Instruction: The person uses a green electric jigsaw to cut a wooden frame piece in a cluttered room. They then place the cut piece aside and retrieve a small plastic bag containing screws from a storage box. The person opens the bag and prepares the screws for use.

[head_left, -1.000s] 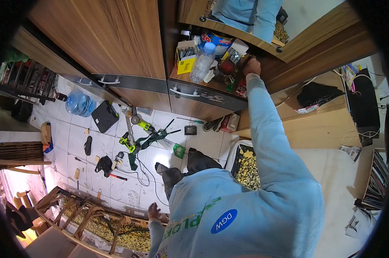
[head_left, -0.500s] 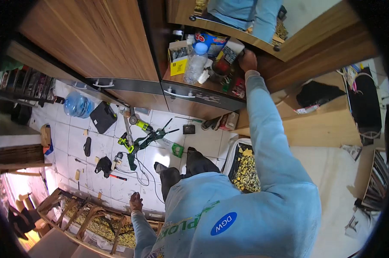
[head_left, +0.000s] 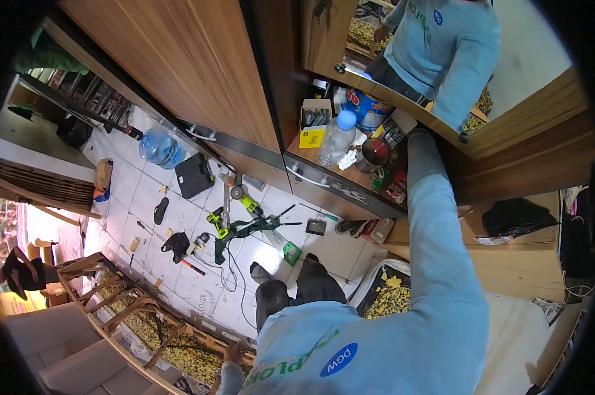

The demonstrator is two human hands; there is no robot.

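My right arm reaches deep into the shelf below the mirror. Only the shadowed wrist of my right hand (head_left: 421,135) shows; its fingers are hidden behind the mirror's lower edge. Close beside it are a grey keypad device (head_left: 393,133), a dark reddish round container (head_left: 376,151) and a small red pack (head_left: 397,187). Further left stand a clear bottle with a blue cap (head_left: 337,139), a blue tub (head_left: 368,108) and a yellow-and-white box of small metal pieces (head_left: 316,118). Down by the wooden frame (head_left: 159,352), my left hand (head_left: 233,353) hangs with loose fingers, holding nothing visible.
A green angle grinder (head_left: 246,199), a green drill (head_left: 216,220), a handsaw (head_left: 291,251) and cables lie on the tiled floor. Nearby are a black case (head_left: 194,176) and a large blue water bottle (head_left: 162,148). Another person (head_left: 22,271) is at the far left.
My right hand has gone further into the shelf, out of sight past the wrist. My left hand has dropped closer to the wooden frame. The whole view has shifted and turned.
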